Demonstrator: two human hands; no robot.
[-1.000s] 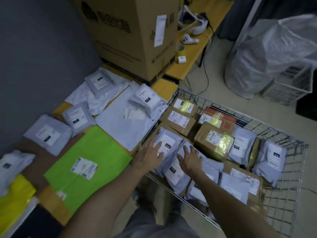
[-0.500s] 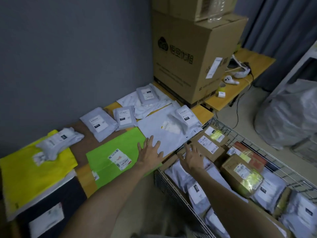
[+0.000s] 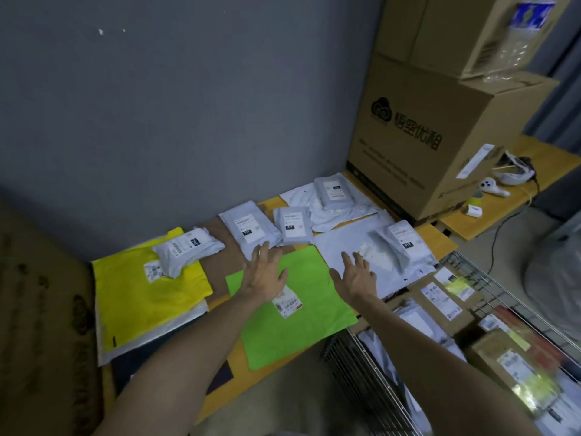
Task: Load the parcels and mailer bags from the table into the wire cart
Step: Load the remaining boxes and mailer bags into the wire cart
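Both my hands hover open over the table, palms down, holding nothing. My left hand (image 3: 263,272) is above the far edge of a flat green mailer bag (image 3: 283,325). My right hand (image 3: 356,276) is over the near edge of a large white mailer bag (image 3: 345,247). Behind them lie small grey mailer bags (image 3: 248,228) (image 3: 294,225) (image 3: 334,191) (image 3: 405,239). A yellow mailer bag (image 3: 141,297) at the left carries a crumpled white bag (image 3: 185,248). The wire cart (image 3: 361,366) at the lower right holds cardboard parcels (image 3: 440,297) and grey bags.
Big stacked cardboard boxes (image 3: 434,146) stand at the table's back right. Behind the table is a grey wall (image 3: 188,105). A white headset and controller (image 3: 493,185) lie on a yellow side table (image 3: 503,202). A white sack (image 3: 556,278) sits on the floor at the right.
Both hands have left the cart's bags and moved left and forward over the table's mailers. The view has swung from the cart toward the table and wall.
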